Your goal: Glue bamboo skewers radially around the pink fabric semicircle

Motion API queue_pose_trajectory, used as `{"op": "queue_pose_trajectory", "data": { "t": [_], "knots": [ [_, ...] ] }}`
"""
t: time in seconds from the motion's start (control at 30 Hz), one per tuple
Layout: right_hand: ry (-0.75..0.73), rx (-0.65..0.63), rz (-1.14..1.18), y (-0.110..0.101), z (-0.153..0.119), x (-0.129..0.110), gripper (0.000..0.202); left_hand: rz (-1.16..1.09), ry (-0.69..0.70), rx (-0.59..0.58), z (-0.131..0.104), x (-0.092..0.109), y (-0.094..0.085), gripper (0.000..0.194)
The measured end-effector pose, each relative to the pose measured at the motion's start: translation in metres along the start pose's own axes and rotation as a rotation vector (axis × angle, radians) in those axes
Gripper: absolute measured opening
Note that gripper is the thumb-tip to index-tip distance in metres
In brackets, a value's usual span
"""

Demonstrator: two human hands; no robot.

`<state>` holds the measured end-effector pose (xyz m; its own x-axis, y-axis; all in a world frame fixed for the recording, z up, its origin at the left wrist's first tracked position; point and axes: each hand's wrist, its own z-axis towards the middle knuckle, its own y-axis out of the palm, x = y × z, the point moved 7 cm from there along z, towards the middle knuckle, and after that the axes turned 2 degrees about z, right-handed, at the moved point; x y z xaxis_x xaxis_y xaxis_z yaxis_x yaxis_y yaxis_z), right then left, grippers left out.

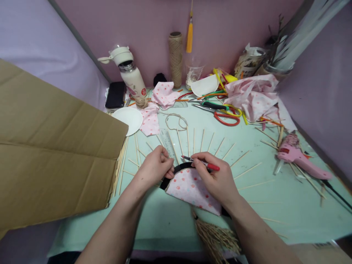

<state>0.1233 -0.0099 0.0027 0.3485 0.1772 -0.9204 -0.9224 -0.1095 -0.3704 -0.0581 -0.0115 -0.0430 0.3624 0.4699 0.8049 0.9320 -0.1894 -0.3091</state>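
Observation:
My right hand (216,176) grips a red pen (213,167), its tip pointing left above the black curved band (183,165). Inside that band lies a half-round piece of pink dotted fabric (189,189), and the right hand rests over its right side. Curled at the band's left end is my left hand (158,165), fingers pinched together; what they hold, if anything, is hidden. Thin wooden sticks (202,140) fan outward from the band across the table. A clear ruler (168,143) lies just beyond the left hand.
Cardboard (60,146) leans in from the left. Red-handled scissors (227,119) lie behind the sticks, and a pink glue gun (299,157) sits at right. Along the back stand a bottle (133,79) and a twine spool (176,58). A twine tassel (217,236) lies in front.

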Motion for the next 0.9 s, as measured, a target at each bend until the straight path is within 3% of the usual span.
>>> {"op": "queue_pose_trajectory", "data": {
  "t": [0.9],
  "knots": [
    [0.049,-0.090,0.065,0.016,0.000,0.007,0.022,-0.024,-0.010,0.018,0.002,-0.003,0.001,0.021]
  ]
}}
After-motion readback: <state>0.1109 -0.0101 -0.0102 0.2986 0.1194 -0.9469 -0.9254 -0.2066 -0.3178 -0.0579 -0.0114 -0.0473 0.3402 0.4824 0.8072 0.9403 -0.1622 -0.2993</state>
